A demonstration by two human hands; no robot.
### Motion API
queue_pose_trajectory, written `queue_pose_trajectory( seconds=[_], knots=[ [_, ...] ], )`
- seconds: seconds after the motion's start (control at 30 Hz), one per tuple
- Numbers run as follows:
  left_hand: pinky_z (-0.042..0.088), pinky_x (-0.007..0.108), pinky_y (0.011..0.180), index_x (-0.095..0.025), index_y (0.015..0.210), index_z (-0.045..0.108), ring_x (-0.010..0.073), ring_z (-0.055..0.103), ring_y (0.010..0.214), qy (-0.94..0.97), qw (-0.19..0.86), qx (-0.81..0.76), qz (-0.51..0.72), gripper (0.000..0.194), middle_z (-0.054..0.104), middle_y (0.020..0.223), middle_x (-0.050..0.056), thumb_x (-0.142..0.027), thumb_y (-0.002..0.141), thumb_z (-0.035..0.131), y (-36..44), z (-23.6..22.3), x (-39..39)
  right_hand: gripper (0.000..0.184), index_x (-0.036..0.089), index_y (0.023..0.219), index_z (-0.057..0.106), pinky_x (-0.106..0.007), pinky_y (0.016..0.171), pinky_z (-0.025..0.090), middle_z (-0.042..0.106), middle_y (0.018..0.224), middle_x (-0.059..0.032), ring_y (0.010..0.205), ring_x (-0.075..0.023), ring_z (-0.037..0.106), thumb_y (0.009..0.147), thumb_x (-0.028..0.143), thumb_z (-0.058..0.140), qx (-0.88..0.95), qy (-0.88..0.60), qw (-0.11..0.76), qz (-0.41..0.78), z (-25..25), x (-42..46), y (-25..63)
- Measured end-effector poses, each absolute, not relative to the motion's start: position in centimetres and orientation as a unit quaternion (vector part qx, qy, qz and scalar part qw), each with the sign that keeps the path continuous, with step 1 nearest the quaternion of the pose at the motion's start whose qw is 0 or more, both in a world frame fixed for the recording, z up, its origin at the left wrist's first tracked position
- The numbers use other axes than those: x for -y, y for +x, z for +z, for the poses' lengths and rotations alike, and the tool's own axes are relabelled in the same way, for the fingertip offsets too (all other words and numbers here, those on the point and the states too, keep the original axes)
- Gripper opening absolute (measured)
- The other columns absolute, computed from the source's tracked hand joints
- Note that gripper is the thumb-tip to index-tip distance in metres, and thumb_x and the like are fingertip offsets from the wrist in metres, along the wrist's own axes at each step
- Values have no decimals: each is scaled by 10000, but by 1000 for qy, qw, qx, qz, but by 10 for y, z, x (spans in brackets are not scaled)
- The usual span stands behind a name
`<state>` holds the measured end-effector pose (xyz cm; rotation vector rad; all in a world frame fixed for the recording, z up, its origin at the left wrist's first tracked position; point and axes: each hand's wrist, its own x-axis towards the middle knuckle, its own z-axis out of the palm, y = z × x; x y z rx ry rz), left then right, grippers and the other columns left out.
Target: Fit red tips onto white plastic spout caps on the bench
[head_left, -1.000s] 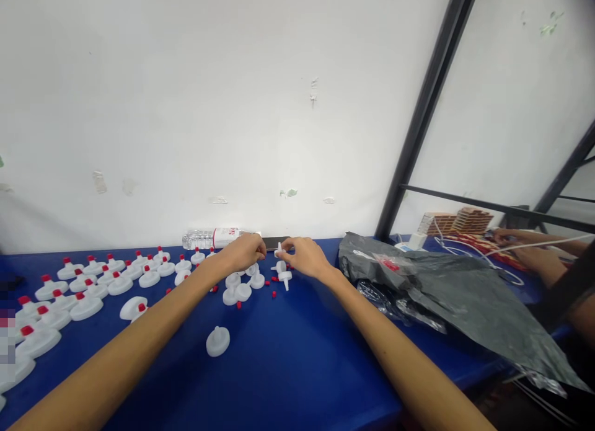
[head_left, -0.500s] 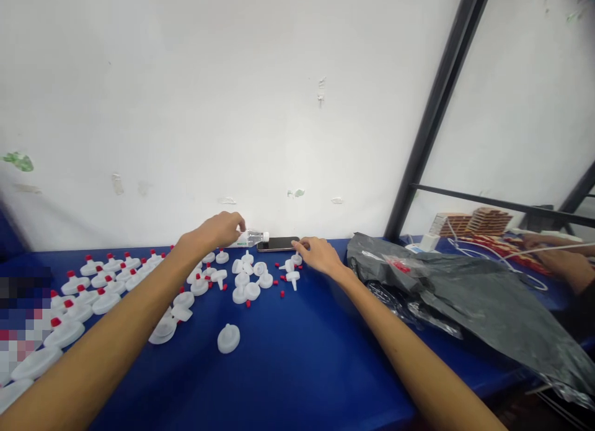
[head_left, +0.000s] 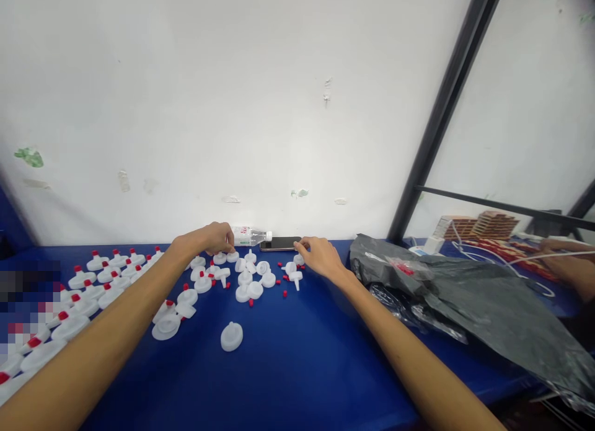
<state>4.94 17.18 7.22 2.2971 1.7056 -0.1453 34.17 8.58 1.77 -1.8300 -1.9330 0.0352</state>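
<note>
My left hand (head_left: 217, 238) is low over the back of the blue table, thumb and fingertips closed on a white nozzle cap (head_left: 233, 257). A clear plastic bottle (head_left: 251, 235) lies on its side just behind it. My right hand (head_left: 320, 255) has its fingers curled and drawn together at the right end of a dark phone (head_left: 276, 244). Whatever those fingertips may hold is hidden; another white nozzle cap (head_left: 298, 259) sits right under them. Between the hands lie several white nozzle caps (head_left: 245, 277) in a loose pile, with small red tips (head_left: 285, 293) scattered around.
Many white caps with red tips (head_left: 109, 275) stand in rows on the left. A single white cap (head_left: 231, 337) lies nearer the front. To the right spreads a grey plastic bag (head_left: 446, 282), beside a black metal post (head_left: 432, 139). Another person's hand (head_left: 564, 257) shows at far right.
My left hand has come down from above the bottle to a white nozzle cap, uncovering the bottle's label. My right hand stays by the phone. The view has shifted slightly.
</note>
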Motion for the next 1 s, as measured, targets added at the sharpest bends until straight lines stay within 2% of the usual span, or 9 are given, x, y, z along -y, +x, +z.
queue_pose_trajectory(
  seconds=[0.3,0.43,0.57,0.63,0.73,0.87,1.0],
  knots=[
    [608,374,810,-153,1130,678,187,700,918,817,145,-557,34,255,712,1097,61,-357,980,657,65,82,-164,342,229,946,748,-284,698,408,792,975,-70,909,-238,714,1051,390,465,712,-638,293,10,25,-81,339],
    [609,362,791,-139,1049,698,166,708,837,842,176,-497,117,232,733,982,36,-356,978,662,80,92,-157,294,295,1204,678,-259,751,461,786,1092,-2,889,-181,719,1050,462,491,732,-591,336,36,30,-76,331],
    [615,350,787,-132,1045,717,155,720,794,860,235,-415,183,223,749,911,29,-338,977,667,106,93,-138,518,309,1476,481,-227,735,504,765,1167,-2,856,-142,732,1017,538,552,757,-520,383,99,31,-73,322],
    [618,350,786,-130,1057,713,155,723,800,858,255,-396,206,237,749,908,32,-347,993,643,119,88,-130,489,268,1441,535,-227,730,510,778,1061,-16,853,-151,735,1020,516,556,762,-495,400,119,29,-76,322],
    [618,356,777,-134,1105,688,162,718,830,845,256,-407,234,267,736,975,42,-373,1007,617,130,76,-127,348,229,1261,677,-243,747,499,771,881,-13,823,-168,725,1020,459,575,755,-512,396,101,26,-82,329],
    [612,358,777,-143,1121,674,167,703,854,835,231,-444,228,262,719,1040,52,-370,996,632,133,56,-134,302,235,1184,723,-273,728,461,781,896,-26,802,-191,708,987,445,633,740,-558,370,60,23,-89,342],
    [605,375,812,-152,1113,682,183,697,908,852,202,-445,189,253,714,1082,57,-368,987,644,134,44,-139,306,259,1131,758,-268,689,415,785,903,-24,821,-196,696,997,488,606,750,-578,319,35,19,-89,345]
  ],
)
